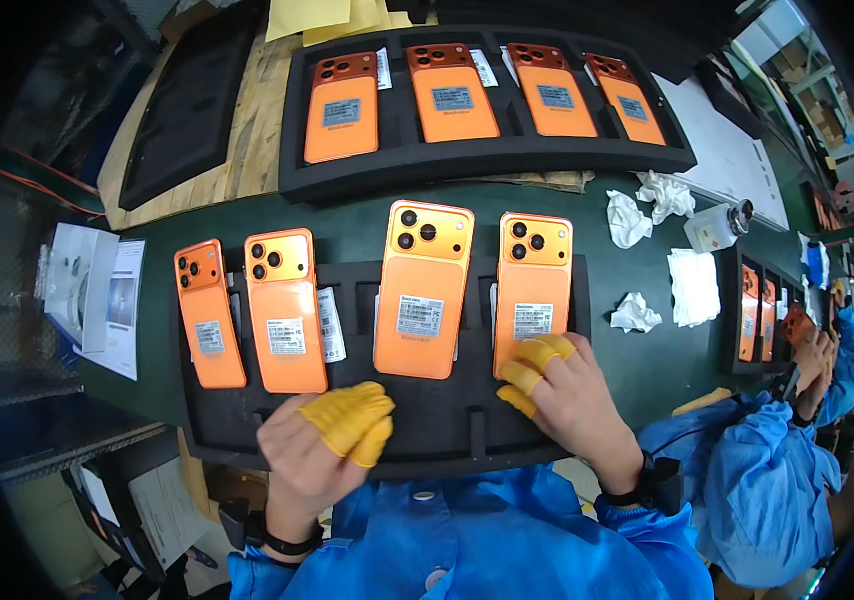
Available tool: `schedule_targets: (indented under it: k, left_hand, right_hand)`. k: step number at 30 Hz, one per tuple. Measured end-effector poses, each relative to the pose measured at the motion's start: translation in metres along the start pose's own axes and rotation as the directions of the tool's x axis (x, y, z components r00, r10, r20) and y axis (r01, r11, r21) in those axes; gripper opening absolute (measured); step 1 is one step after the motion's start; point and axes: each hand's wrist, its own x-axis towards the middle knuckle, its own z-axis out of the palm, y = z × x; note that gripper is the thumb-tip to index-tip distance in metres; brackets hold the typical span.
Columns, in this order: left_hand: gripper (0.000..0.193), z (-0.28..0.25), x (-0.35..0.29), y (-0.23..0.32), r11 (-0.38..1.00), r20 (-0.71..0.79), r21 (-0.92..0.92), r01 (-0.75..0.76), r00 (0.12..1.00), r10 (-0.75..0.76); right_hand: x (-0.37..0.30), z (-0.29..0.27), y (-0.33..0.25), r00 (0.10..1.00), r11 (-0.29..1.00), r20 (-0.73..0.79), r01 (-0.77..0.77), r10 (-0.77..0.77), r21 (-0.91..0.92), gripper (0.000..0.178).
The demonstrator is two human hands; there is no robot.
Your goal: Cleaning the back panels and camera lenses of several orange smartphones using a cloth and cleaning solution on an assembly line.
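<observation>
On near tray (427, 432), four phones (429, 280); far tray (487, 161), four.

On the green worktop (602, 400), a capped bottle (715, 229) is standing toward the right, with white wipes (695, 287) lying just beside it on the near side. A crumpled tissue (636, 313) is lying left of the wipes. At the left edge, a printed sheet (126, 310) is lying. Yellow sheets (309, 15) are resting at the top. At right, a blue-clad co-worker (767, 490) is sitting or standing; posture is not discernible.
</observation>
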Motion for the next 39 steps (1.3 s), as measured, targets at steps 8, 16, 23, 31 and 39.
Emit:
schedule_targets:
  k: [8, 16, 23, 31, 39]
  left_hand:
    - [0.021, 0.037, -0.009, 0.036, 0.994, 0.096, 0.042, -0.106, 0.99, 0.101]
    - [0.022, 0.086, 0.013, 0.045, 0.948, 0.287, 0.079, -0.308, 0.918, 0.274]
    - [0.027, 0.101, 0.007, 0.049, 0.93, 0.412, 0.127, -0.345, 0.871, 0.267]
    - [0.023, 0.089, 0.008, 0.042, 0.955, 0.261, 0.035, -0.295, 0.925, 0.276]
    - [0.03, 0.01, 0.009, 0.03, 0.987, 0.027, 0.091, -0.129, 0.992, 0.127]
  right_hand:
    - [-0.005, 0.018, 0.002, 0.98, 0.985, -0.133, 0.137, -0.15, -0.105, 0.02]
    - [0.019, -0.008, 0.034, 0.892, 0.826, 0.106, -0.448, 0.44, 0.343, 0.018]
    - [0.076, -0.066, 0.107, 0.855, 0.682, -0.108, -0.322, 0.507, 0.657, 0.009]
    - [0.083, -0.152, 0.095, 0.783, 0.798, -0.449, -0.099, 0.431, 0.594, 0.014]
    - [0.054, -0.071, -0.045, 0.993, 0.843, 0.092, 0.01, -0.071, 0.539, 0.012]
